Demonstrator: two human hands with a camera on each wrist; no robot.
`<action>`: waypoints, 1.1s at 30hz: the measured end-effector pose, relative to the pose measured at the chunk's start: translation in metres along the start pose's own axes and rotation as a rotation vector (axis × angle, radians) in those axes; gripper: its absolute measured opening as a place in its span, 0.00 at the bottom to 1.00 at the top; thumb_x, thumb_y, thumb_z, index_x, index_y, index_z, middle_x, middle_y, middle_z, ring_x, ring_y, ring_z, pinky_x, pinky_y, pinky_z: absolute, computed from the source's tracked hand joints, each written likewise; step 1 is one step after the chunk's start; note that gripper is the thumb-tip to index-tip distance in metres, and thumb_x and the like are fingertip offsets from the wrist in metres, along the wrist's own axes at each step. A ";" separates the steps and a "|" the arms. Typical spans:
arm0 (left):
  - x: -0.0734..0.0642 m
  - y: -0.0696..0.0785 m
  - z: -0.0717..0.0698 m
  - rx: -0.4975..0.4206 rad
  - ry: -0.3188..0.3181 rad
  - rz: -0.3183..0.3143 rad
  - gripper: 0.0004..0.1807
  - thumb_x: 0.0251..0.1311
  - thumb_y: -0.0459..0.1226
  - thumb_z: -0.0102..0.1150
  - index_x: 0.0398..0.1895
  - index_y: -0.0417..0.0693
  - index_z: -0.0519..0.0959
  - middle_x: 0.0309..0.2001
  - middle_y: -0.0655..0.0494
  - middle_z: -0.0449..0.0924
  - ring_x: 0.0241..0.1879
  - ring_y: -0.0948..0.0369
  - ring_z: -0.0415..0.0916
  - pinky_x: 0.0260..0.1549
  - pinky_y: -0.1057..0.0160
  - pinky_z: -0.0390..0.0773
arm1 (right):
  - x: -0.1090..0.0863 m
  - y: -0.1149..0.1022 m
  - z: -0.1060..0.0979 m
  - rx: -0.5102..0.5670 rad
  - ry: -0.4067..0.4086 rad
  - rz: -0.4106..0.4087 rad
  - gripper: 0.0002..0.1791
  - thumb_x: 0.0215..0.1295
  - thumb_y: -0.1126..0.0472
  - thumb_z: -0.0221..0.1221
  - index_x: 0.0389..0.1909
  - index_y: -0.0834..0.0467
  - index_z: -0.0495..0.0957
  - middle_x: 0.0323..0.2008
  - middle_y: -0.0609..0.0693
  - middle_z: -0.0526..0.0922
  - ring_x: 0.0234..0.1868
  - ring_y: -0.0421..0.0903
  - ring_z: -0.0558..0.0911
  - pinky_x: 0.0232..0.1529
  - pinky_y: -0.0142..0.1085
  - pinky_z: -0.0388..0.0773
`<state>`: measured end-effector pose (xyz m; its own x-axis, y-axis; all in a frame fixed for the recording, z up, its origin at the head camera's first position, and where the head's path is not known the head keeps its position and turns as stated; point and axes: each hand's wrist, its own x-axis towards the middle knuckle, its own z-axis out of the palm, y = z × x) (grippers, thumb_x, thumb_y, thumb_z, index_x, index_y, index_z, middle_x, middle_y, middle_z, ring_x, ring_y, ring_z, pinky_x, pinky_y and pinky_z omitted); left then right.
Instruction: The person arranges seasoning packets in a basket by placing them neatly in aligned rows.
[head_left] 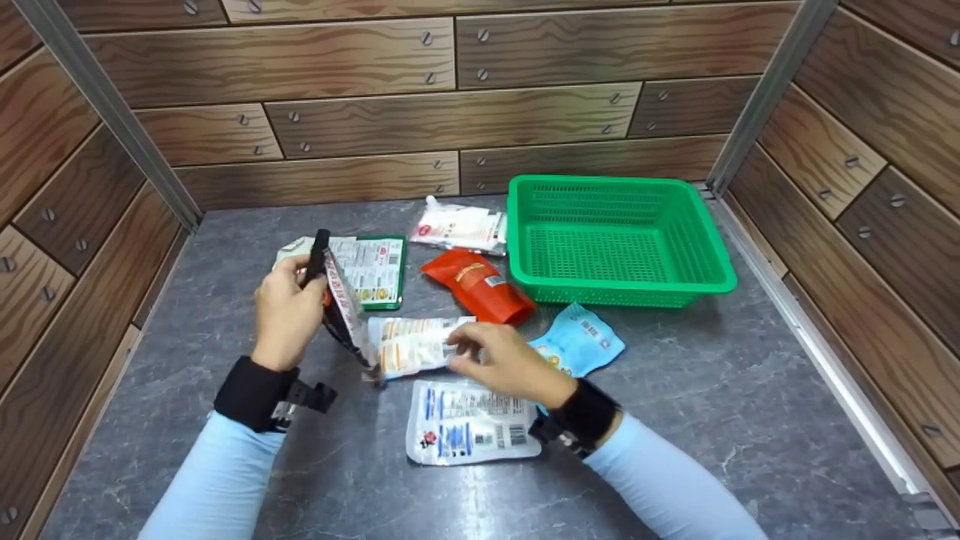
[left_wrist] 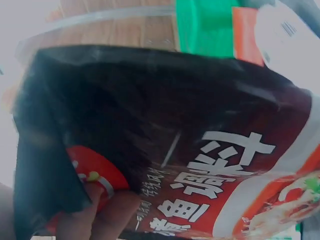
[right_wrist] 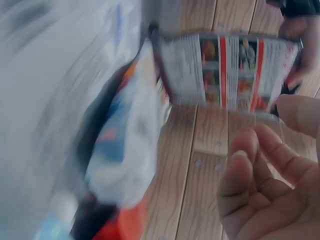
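My left hand (head_left: 289, 315) grips a black seasoning packet (left_wrist: 125, 110) by one end. The packet (head_left: 340, 300) stands on edge above the table, its lower corner hanging beside a white-and-orange packet (head_left: 412, 346). In the left wrist view its front carries large white characters and a food picture. My right hand (head_left: 502, 360) hovers over the right end of the white-and-orange packet. Its fingers are loosely bent and hold nothing, as the right wrist view shows. A white-and-blue packet (head_left: 472, 427) lies flat just below that hand.
A green plastic basket (head_left: 622, 292) stands at the back right. Left of it lie a red pouch (head_left: 480, 285), a white packet (head_left: 461, 226) and a green-edged packet (head_left: 384, 270). A light blue pouch (head_left: 581, 341) lies in front of the basket. Wood-patterned walls enclose the table.
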<state>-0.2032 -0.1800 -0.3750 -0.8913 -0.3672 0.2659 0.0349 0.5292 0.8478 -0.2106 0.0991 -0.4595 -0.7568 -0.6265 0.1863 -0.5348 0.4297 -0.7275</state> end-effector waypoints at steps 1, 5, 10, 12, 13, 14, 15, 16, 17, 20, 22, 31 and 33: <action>-0.002 0.004 0.001 -0.048 -0.011 -0.008 0.18 0.57 0.28 0.53 0.52 0.37 0.78 0.29 0.48 0.79 0.26 0.61 0.71 0.25 0.69 0.69 | 0.001 -0.004 0.004 -0.006 -0.009 -0.010 0.21 0.63 0.48 0.63 0.52 0.54 0.77 0.42 0.44 0.80 0.41 0.41 0.79 0.42 0.34 0.80; -0.011 0.020 0.006 -0.270 -0.081 -0.061 0.18 0.60 0.25 0.49 0.55 0.34 0.73 0.38 0.43 0.81 0.26 0.65 0.73 0.23 0.72 0.73 | 0.006 -0.020 0.020 -0.090 0.012 -0.045 0.42 0.56 0.37 0.64 0.66 0.56 0.66 0.59 0.50 0.75 0.57 0.46 0.75 0.56 0.42 0.74; -0.026 0.046 0.019 -0.511 -0.156 -0.092 0.18 0.62 0.23 0.45 0.56 0.32 0.68 0.49 0.39 0.74 0.32 0.60 0.72 0.28 0.69 0.77 | 0.013 -0.029 0.033 -0.221 0.150 -0.078 0.54 0.53 0.37 0.66 0.74 0.54 0.51 0.69 0.53 0.64 0.65 0.50 0.68 0.63 0.47 0.67; -0.033 0.056 0.024 -0.588 -0.183 -0.095 0.17 0.62 0.22 0.45 0.54 0.32 0.67 0.49 0.40 0.71 0.33 0.58 0.72 0.29 0.67 0.78 | 0.015 -0.029 0.036 -0.257 0.230 -0.112 0.52 0.55 0.41 0.67 0.74 0.56 0.52 0.67 0.55 0.67 0.62 0.51 0.72 0.60 0.46 0.70; -0.036 0.060 0.026 -0.620 -0.198 -0.096 0.16 0.62 0.21 0.44 0.54 0.32 0.66 0.49 0.40 0.70 0.33 0.58 0.71 0.30 0.67 0.78 | 0.016 -0.028 0.037 -0.275 0.272 -0.130 0.49 0.56 0.44 0.67 0.73 0.57 0.53 0.65 0.56 0.70 0.58 0.51 0.75 0.56 0.46 0.74; -0.039 0.064 0.029 -0.647 -0.211 -0.095 0.16 0.61 0.21 0.44 0.53 0.32 0.66 0.49 0.40 0.69 0.33 0.57 0.71 0.30 0.66 0.78 | 0.016 -0.026 0.037 -0.299 0.313 -0.149 0.46 0.58 0.46 0.66 0.72 0.57 0.55 0.61 0.56 0.74 0.54 0.51 0.78 0.51 0.45 0.77; -0.042 0.067 0.031 -0.661 -0.219 -0.089 0.16 0.61 0.21 0.44 0.53 0.32 0.66 0.49 0.40 0.69 0.32 0.58 0.71 0.30 0.66 0.78 | 0.016 -0.025 0.037 -0.316 0.349 -0.171 0.43 0.59 0.49 0.66 0.71 0.58 0.58 0.56 0.56 0.77 0.49 0.51 0.80 0.47 0.44 0.79; -0.044 0.070 0.033 -0.661 -0.224 -0.080 0.17 0.60 0.21 0.45 0.53 0.32 0.66 0.49 0.40 0.69 0.31 0.58 0.72 0.30 0.66 0.78 | 0.016 -0.023 0.036 -0.329 0.378 -0.189 0.40 0.60 0.54 0.65 0.70 0.57 0.59 0.52 0.56 0.80 0.44 0.51 0.82 0.42 0.43 0.80; -0.047 0.072 0.034 -0.653 -0.229 -0.067 0.17 0.60 0.21 0.45 0.53 0.33 0.66 0.49 0.40 0.69 0.30 0.58 0.73 0.30 0.66 0.78 | 0.016 -0.022 0.034 -0.342 0.403 -0.203 0.38 0.60 0.57 0.65 0.70 0.57 0.61 0.47 0.56 0.82 0.41 0.51 0.83 0.38 0.43 0.81; -0.050 0.076 0.038 -0.594 -0.238 -0.009 0.18 0.60 0.24 0.50 0.55 0.35 0.67 0.49 0.41 0.70 0.28 0.58 0.75 0.30 0.65 0.79 | 0.014 -0.017 0.028 -0.342 0.435 -0.228 0.37 0.56 0.68 0.64 0.68 0.56 0.64 0.41 0.57 0.84 0.38 0.52 0.84 0.36 0.43 0.81; -0.050 0.075 0.040 -0.554 -0.261 0.044 0.21 0.62 0.28 0.54 0.58 0.36 0.67 0.49 0.42 0.71 0.32 0.57 0.78 0.33 0.64 0.80 | 0.011 -0.014 0.021 -0.305 0.431 -0.230 0.40 0.50 0.75 0.63 0.67 0.56 0.65 0.44 0.59 0.83 0.42 0.54 0.83 0.42 0.43 0.81; -0.046 0.043 0.051 -0.377 -0.272 0.265 0.29 0.67 0.46 0.53 0.64 0.38 0.65 0.58 0.43 0.68 0.58 0.53 0.66 0.54 0.53 0.72 | -0.015 -0.017 -0.015 0.226 0.300 -0.083 0.25 0.69 0.63 0.57 0.65 0.61 0.66 0.49 0.56 0.81 0.41 0.45 0.82 0.39 0.39 0.82; -0.042 0.032 0.055 -0.336 -0.279 0.238 0.30 0.66 0.48 0.54 0.64 0.39 0.65 0.58 0.44 0.69 0.58 0.55 0.65 0.56 0.53 0.68 | -0.023 -0.019 -0.026 0.370 0.280 -0.079 0.28 0.68 0.64 0.56 0.68 0.60 0.62 0.52 0.55 0.78 0.45 0.47 0.81 0.42 0.42 0.82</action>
<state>-0.1892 -0.1052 -0.3842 -0.9264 -0.0232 0.3757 0.3547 0.2804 0.8919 -0.1929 0.1218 -0.4324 -0.8187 -0.4262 0.3849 -0.4635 0.0948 -0.8810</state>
